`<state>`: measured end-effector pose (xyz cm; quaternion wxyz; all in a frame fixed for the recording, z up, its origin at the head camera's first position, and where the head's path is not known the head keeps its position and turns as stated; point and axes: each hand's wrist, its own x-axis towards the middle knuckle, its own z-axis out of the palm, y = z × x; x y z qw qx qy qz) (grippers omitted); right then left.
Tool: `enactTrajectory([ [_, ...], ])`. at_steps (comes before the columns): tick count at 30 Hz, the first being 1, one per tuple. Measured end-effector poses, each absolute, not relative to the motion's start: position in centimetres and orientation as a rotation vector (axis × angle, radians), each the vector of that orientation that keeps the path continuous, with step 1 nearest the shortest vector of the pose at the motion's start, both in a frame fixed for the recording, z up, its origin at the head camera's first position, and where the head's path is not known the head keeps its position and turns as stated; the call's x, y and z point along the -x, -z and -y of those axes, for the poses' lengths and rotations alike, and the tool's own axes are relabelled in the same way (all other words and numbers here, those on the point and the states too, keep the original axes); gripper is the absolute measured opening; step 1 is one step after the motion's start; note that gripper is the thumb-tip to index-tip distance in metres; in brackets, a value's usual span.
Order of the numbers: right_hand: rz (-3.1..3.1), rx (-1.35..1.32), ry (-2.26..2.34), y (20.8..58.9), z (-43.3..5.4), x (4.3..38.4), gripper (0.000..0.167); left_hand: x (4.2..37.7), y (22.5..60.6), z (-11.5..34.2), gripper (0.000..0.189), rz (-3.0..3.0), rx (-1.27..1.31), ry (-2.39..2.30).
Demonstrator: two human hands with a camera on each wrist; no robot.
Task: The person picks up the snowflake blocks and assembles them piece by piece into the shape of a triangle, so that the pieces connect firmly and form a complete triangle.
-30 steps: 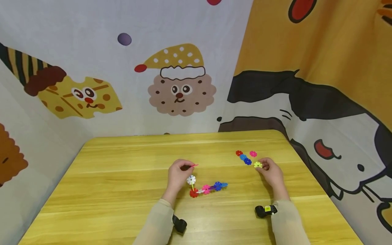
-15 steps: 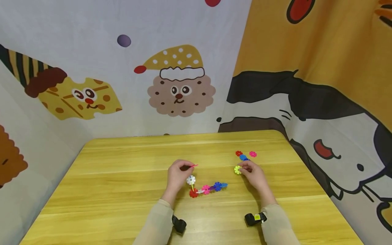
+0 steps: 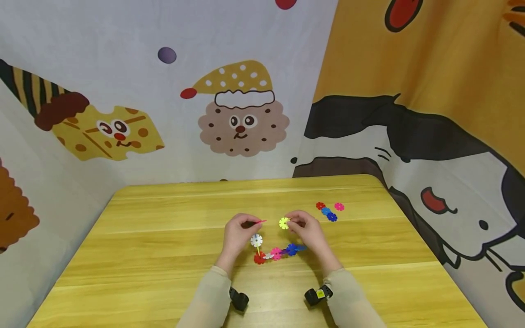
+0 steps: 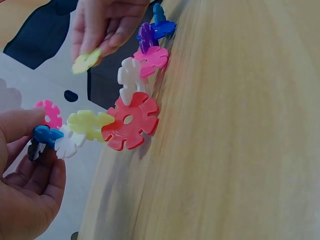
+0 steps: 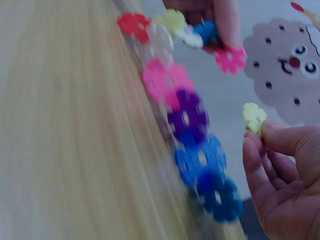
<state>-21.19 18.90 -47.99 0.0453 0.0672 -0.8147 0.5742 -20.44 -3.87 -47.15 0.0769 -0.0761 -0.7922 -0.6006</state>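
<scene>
My left hand [image 3: 239,234] pinches the end of a chain of interlocking plastic snowflake discs. At that end, a pink disc [image 4: 49,114], a blue disc [image 4: 47,136] and a dark disc [image 4: 36,149] show by the fingers. From there the chain passes through a white disc [image 3: 256,240] and a yellow disc [image 4: 91,124] to a red disc [image 3: 259,258]. It bends there and runs right along the table through white, pink, purple and blue discs. Between thumb and fingers, my right hand [image 3: 307,229] holds a loose yellow snowflake disc [image 3: 284,223], slightly apart from the pink disc.
At the back right of the wooden table [image 3: 164,255] lie loose discs: a red disc [image 3: 320,206], a light blue disc [image 3: 326,211], a dark blue disc [image 3: 332,217] and a pink disc [image 3: 339,207]. A cartoon-printed curtain [image 3: 143,91] hangs behind the table.
My right hand has carried the yellow disc leftward from beside the loose discs to near the left hand. The left hand and the chain have stayed almost still.
</scene>
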Motion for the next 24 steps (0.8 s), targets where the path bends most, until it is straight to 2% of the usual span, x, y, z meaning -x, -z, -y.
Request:
enactTrajectory([
  [13,2.324,-0.205,-1.887,47.5,-14.9,21.6,0.015,20.5,47.1,3.7,0.007,2.349,0.232,1.814],
  [20,2.366,-0.256,-1.869,44.7,-14.1,20.2,0.013,20.5,47.0,3.6,0.007,2.345,0.184,1.854],
  [24,2.334,-0.228,-1.897,45.5,-13.9,20.7,0.011,20.5,46.8,3.6,0.006,2.329,0.186,1.86],
])
